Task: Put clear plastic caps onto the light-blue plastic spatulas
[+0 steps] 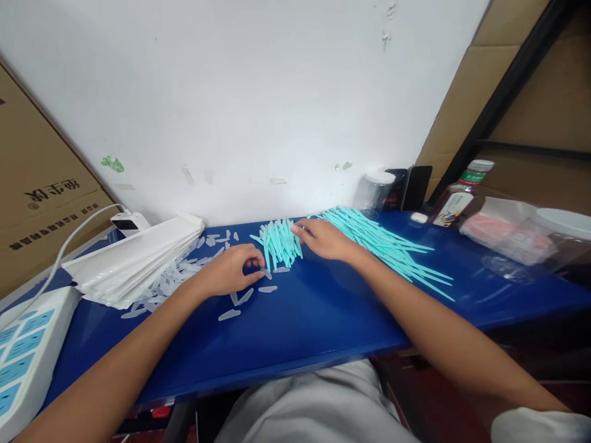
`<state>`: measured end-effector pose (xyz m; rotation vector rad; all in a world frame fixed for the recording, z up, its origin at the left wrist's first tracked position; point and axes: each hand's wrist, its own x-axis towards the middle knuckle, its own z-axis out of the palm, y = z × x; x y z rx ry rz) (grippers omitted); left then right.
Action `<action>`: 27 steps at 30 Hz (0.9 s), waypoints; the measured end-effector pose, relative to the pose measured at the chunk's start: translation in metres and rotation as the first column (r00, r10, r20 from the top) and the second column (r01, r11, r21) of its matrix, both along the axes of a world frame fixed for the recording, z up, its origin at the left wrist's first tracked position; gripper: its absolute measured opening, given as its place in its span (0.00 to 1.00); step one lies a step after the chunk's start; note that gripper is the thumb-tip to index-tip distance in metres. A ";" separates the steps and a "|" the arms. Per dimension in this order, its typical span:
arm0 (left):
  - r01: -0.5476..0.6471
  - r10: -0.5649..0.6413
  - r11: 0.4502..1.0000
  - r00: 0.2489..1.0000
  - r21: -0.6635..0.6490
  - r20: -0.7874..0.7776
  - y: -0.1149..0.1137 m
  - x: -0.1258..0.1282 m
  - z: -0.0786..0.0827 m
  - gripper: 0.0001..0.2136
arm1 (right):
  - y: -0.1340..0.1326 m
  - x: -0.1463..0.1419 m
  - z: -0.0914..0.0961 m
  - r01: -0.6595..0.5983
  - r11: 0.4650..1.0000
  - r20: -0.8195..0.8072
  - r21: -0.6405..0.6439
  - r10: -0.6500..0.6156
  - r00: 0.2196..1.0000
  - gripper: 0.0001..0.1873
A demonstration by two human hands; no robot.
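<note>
My left hand (236,269) is curled in a pinch low over the table, left of a neat heap of turquoise sticks (281,243). At its fingertips is a small translucent, blade-shaped plastic piece (267,274), apparently held. My right hand (325,239) rests against the right side of that heap, thumb and forefinger drawn together; whatever they hold is hidden. Further right lies a loose fan of long, thin, tapered turquoise sticks (369,237), partly behind my right wrist. More translucent pieces (175,277) are piled on the left, and several lie scattered below my left hand.
White plastic sleeves (138,261) are stacked left, beside a power strip (34,351) and a white corded device (130,223). At right stand a clear jar (375,191), a phone (416,187), a bottle (462,197), a pink packet (505,231) and another jar (561,237). A wall borders the blue table (318,320).
</note>
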<state>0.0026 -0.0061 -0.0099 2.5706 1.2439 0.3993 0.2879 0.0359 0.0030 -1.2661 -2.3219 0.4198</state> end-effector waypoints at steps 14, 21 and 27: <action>0.080 -0.080 0.990 0.997 -0.114 0.002 -0.005 0.003 -0.002 0.15 | 0.020 0.082 0.033 0.192 0.974 0.239 0.119 -0.215 0.947 0.16; 0.037 -0.037 0.983 0.999 -0.177 0.001 -0.013 0.005 0.005 0.20 | 0.031 0.126 0.028 0.343 0.925 0.430 -0.163 -0.246 0.869 0.13; 0.021 0.015 0.971 0.988 -0.238 0.152 -0.015 0.012 0.012 0.17 | 0.033 0.099 0.012 0.262 0.953 0.398 -0.152 -0.183 0.899 0.16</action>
